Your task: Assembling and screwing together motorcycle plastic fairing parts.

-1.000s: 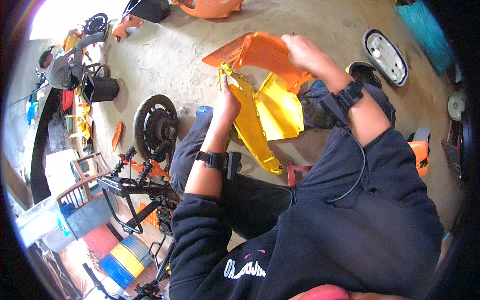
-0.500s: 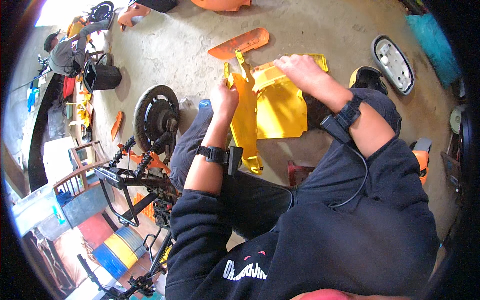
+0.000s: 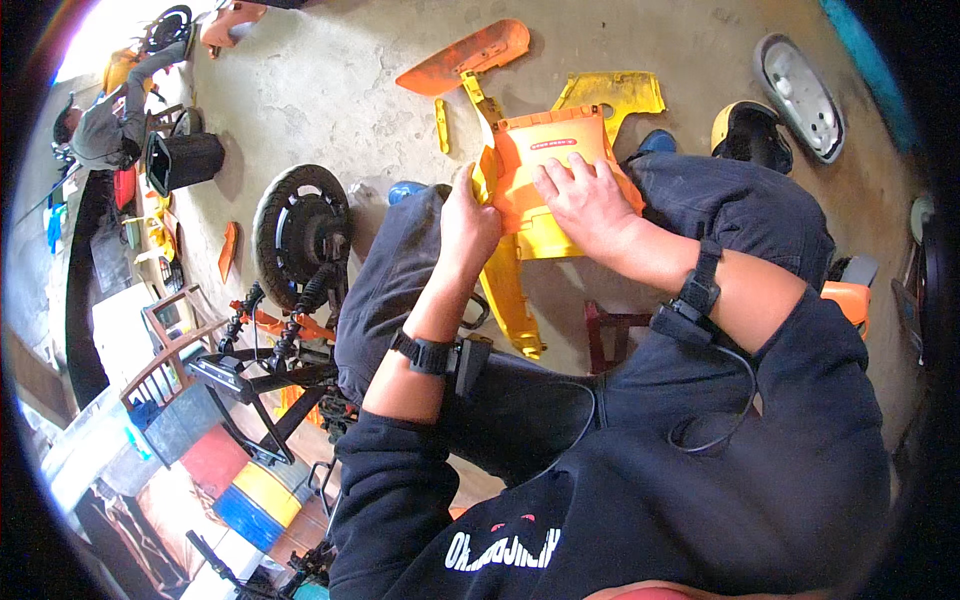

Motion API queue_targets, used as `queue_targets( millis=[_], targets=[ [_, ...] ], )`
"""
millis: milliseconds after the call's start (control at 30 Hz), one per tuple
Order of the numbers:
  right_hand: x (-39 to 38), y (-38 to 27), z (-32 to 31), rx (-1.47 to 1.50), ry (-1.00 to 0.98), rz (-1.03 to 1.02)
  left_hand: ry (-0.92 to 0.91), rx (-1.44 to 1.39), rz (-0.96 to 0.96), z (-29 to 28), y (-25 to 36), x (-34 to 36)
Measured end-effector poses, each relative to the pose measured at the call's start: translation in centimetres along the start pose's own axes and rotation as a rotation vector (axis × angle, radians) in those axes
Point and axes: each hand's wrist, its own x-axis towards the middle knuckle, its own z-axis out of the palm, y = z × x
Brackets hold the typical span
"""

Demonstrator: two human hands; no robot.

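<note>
My left hand [image 3: 472, 225] is closed around the upper part of a long, narrow yellow plastic body panel [image 3: 510, 300], which points down between my knees. Against that panel sits a broad orange plastic panel [image 3: 525, 150] with a small red mark on its face. Across the orange panel lies my right hand [image 3: 590, 205], fingers apart and slightly bent on its surface; its thumb is hard to make out. Below the orange panel shows a yellow sheet-like part [image 3: 545, 243], mostly covered. Whether the two panels are joined cannot be seen.
Beyond my hands lie an orange curved cover [image 3: 465, 58], a yellow bracket-shaped panel [image 3: 630, 95] and a small yellow strip [image 3: 442, 125]. A helmet [image 3: 750, 138] and a seat base [image 3: 800, 95] are at right. Left stands a scooter frame with its wheel [image 3: 300, 235]; another person [image 3: 100, 130] sits farther off.
The orange panel's face has turned up toward me and now covers much of the yellow part. My right hand has moved down and left, from its edge onto its face.
</note>
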Motion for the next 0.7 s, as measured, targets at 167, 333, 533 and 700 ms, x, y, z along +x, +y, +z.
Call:
queue_targets(
  millis=[167, 333, 533, 700],
  targets=[
    [-0.4, 0.3, 1.2, 0.028, -0.082, 0.073, -0.131, -0.064, -0.11, 0.2, 1.3, -0.8],
    [0.0, 0.9, 2.9, 0.183, -0.063, 0.092, -0.311, -0.108, -0.128, -1.0, 2.1, -2.0],
    [1.0, 3.0, 0.5, 0.37, -0.123, 0.109, -0.304, -0.027, -0.175, -2.5, 3.8, -1.5],
    [1.7, 4.6, -1.6, 0.413, -0.124, 0.09, -0.207, 0.027, -0.128, -3.1, 4.7, -1.2]
  ],
)
